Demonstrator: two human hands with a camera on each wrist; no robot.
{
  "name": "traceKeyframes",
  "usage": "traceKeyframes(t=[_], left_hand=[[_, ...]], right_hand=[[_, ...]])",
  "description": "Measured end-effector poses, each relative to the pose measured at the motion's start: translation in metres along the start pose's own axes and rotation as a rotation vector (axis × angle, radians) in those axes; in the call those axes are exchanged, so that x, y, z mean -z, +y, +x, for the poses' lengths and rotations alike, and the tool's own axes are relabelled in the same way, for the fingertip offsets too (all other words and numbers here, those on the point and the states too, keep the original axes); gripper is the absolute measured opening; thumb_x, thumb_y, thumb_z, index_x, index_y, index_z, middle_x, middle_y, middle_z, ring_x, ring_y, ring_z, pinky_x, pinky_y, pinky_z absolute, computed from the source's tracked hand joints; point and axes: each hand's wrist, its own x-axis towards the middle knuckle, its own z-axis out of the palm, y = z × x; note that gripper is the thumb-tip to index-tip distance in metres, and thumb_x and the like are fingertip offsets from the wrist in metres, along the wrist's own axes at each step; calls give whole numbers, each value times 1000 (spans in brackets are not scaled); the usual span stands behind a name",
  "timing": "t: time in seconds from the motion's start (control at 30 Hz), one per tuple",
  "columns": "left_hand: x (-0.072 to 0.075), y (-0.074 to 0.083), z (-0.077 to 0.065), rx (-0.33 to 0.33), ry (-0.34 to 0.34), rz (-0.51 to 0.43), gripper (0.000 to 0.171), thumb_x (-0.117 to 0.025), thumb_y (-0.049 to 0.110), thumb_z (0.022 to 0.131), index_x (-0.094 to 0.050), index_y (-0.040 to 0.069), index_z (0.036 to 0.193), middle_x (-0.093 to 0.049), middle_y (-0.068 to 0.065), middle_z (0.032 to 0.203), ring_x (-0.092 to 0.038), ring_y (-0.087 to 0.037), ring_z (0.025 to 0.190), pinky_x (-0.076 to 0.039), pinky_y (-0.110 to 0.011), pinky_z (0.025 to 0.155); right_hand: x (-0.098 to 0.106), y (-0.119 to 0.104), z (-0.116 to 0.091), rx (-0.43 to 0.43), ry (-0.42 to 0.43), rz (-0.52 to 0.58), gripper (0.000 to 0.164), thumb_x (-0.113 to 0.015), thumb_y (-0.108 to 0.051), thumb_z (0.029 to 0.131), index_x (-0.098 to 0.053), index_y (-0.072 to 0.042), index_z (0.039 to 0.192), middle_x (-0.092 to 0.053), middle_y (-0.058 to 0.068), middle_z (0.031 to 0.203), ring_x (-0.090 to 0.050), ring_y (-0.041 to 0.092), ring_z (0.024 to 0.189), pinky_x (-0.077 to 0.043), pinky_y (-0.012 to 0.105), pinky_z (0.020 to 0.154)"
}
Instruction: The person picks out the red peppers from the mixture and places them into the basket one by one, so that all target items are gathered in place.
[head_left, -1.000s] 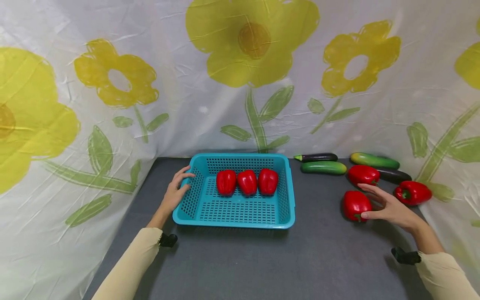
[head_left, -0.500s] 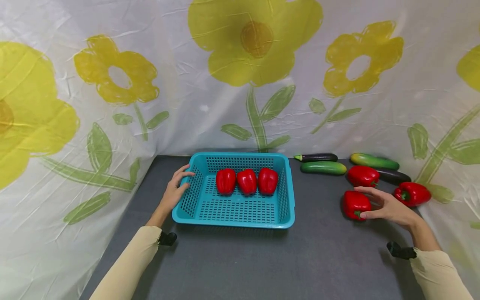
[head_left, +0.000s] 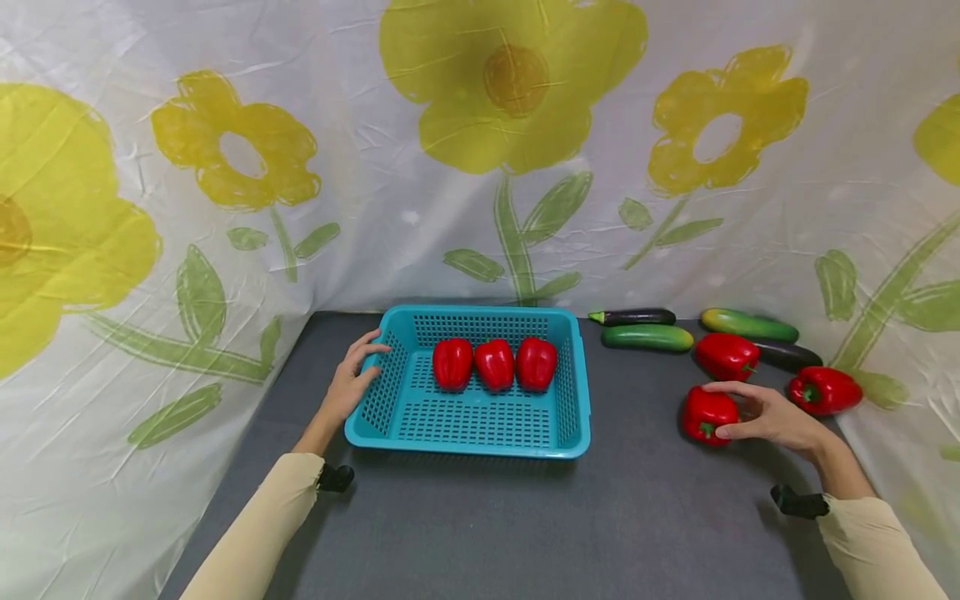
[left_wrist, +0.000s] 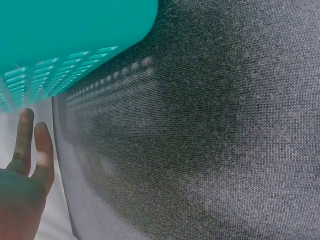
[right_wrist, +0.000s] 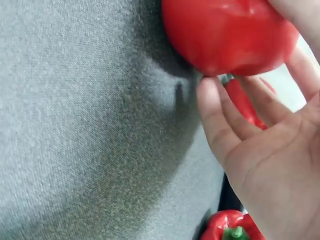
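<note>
A red bell pepper (head_left: 708, 415) stands on the dark table at the right, its green stem toward the person. My right hand (head_left: 776, 421) holds it from the right, thumb at the near side and fingers at the far side. In the right wrist view, fingertips (right_wrist: 209, 92) press against the pepper (right_wrist: 230, 35). On the other side, my left hand (head_left: 351, 379) rests at the left rim of a turquoise plastic basket (head_left: 465, 450). The left wrist view shows two nearly straight fingers (left_wrist: 44, 150) beside the perforated wall. Three red bell peppers (head_left: 494, 365) lie in a row inside the basket.
Behind the held pepper lie another red pepper (head_left: 726, 357), a cucumber (head_left: 647, 337), an eggplant (head_left: 637, 317), a second cucumber (head_left: 750, 323) and a second eggplant (head_left: 787, 354). One more red pepper (head_left: 825, 390) sits near the right edge. A flowered curtain (head_left: 360, 233) closes off the back.
My right hand has shifted slightly left and its fingers have closed in around the pepper, which has turned and moved a little left. The left hand and basket stay put.
</note>
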Motion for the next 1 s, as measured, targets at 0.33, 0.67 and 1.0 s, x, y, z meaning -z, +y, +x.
traceKeyframes(t=[0.33,0.67,1.0], left_hand=[[-2,-2,-1,-9,-4,-4,33,-46,-17,95,-56,-19,126,-28,-32,155,-20,-56,142,-27,-64,96],[-1,-3,0,12,6,-4,34,-47,-16,94,-57,-17,126,-29,-30,156,-21,-54,143,-28,-62,95],[0,-2,1,12,6,-2,33,-47,-16,94,-56,-18,126,-29,-31,155,-20,-54,143,-26,-64,98]], right_hand=[[-10,-10,-1,-57,111,43,56,-74,-10,93,-53,-6,144,-53,10,139,-60,17,112,-55,37,82],[-25,-29,15,2,205,153,50,-72,-4,93,-56,-4,140,-57,5,133,-66,28,101,-57,41,74],[-42,-43,31,93,172,255,57,-69,7,91,-50,0,144,-46,11,144,-56,23,118,-54,34,85]])
